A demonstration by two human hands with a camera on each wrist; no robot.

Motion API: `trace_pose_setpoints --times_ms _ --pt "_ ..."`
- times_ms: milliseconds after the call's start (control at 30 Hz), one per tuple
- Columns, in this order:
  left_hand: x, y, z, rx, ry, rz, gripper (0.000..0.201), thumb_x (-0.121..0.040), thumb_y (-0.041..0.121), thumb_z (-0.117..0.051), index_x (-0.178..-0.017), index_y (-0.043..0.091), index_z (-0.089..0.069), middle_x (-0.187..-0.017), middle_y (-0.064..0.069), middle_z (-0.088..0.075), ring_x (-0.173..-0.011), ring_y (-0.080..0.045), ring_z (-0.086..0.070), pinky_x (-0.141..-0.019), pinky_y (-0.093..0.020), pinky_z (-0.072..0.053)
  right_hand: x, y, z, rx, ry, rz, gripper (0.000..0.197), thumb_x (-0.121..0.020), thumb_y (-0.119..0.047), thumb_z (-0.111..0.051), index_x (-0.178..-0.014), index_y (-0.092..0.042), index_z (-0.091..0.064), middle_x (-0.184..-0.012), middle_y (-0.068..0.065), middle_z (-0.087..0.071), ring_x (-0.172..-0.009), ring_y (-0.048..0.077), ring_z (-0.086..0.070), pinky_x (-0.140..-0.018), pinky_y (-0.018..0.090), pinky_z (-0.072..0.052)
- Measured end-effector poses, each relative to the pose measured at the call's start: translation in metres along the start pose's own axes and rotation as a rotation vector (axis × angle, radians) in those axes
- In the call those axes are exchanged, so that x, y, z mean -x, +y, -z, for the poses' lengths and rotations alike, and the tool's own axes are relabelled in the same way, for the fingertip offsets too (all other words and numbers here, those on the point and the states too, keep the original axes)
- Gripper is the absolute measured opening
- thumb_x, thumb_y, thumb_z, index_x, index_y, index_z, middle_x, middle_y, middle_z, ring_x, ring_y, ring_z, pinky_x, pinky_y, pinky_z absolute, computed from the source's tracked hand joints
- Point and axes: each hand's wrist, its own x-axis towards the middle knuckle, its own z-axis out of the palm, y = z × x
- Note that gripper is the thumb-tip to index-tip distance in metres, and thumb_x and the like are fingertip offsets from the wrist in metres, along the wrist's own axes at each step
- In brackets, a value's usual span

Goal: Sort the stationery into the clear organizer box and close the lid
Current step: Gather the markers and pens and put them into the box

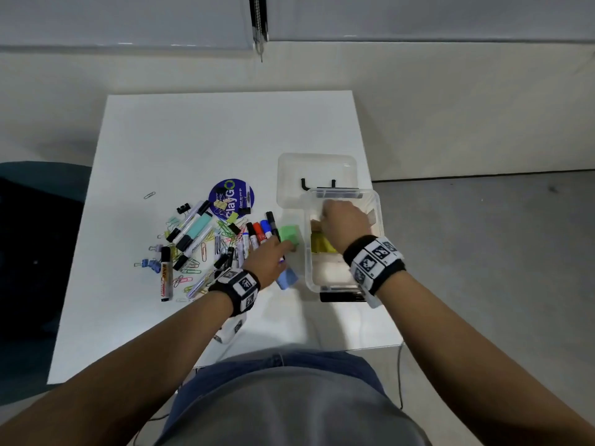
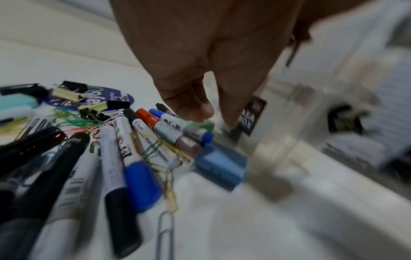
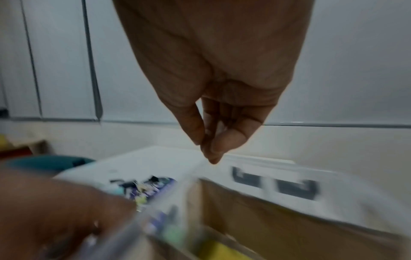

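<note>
The clear organizer box (image 1: 308, 252) stands at the table's right edge, with its lid (image 1: 317, 169) lying open behind it. A yellow pad (image 1: 322, 245) lies inside. My right hand (image 1: 338, 217) hovers over the box's far half. In the right wrist view its fingertips (image 3: 210, 149) are drawn together against the thumb, and nothing shows between them. My left hand (image 1: 273, 255) reaches down just left of the box, thumb and fingers (image 2: 213, 117) spread apart over a green sticky pad (image 2: 205, 125). A blue pad (image 1: 287, 279) lies beside that wrist. Red, blue and black markers (image 1: 260, 231) lie to the left.
Left of the hands, a heap of markers, highlighters (image 1: 196, 226), coloured paper clips and binder clips (image 1: 151, 263) covers the table's middle, with a round purple sticker (image 1: 231, 197) behind it. A teal seat (image 1: 42, 175) stands off the table's left side.
</note>
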Motion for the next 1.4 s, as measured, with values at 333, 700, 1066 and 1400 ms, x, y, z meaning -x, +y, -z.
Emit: trace_pose_setpoints --times_ms 333,700,1066,1400 --pt "0.028 -0.031 -0.019 -0.315 -0.026 -0.142 0.040 -0.085 0.038 -0.064 -0.119 0.016 -0.063 -0.127 -0.018 -0.048 -0.115 -0.039 -0.050 -0.097 -0.049 -0.045 -0.039 -0.100 -0.081 -0.106 -0.327 -0.202 0.040 -0.097 -0.025 -0.048 -0.130 -0.004 -0.043 -0.134 0.022 -0.043 -0.118 0.041 -0.054 -0.097 0.047 -0.045" --pt "0.050 -0.068 0.022 0.104 0.185 0.141 0.041 -0.090 0.023 -0.058 -0.130 0.021 -0.053 -0.113 -0.006 -0.063 -0.106 -0.026 -0.059 -0.094 -0.040 -0.046 -0.037 -0.095 -0.093 -0.052 -0.349 -0.249 0.056 -0.091 -0.017 -0.057 -0.138 0.000 -0.032 -0.135 0.021 -0.038 -0.122 0.039 -0.047 -0.097 0.042 -0.044" --pt "0.020 -0.008 0.066 0.707 0.323 0.060 0.030 -0.086 0.020 -0.070 -0.112 0.023 -0.055 -0.104 0.000 -0.067 -0.089 -0.013 -0.068 -0.080 -0.028 -0.056 -0.002 -0.015 0.010 -0.582 0.026 -0.107 0.034 -0.081 -0.002 -0.061 -0.110 -0.018 -0.053 -0.099 0.011 -0.063 -0.082 0.024 -0.062 -0.065 0.028 -0.049" --pt "-0.004 0.050 0.053 0.746 0.364 0.134 0.028 -0.081 0.020 -0.074 -0.103 0.024 -0.057 -0.093 -0.006 -0.070 -0.085 -0.024 -0.068 -0.080 -0.041 -0.057 0.011 0.019 -0.052 -0.418 -0.015 -0.290 0.021 -0.083 -0.012 -0.066 -0.096 -0.012 -0.050 -0.095 0.012 -0.064 -0.088 0.031 -0.062 -0.069 0.034 -0.052"
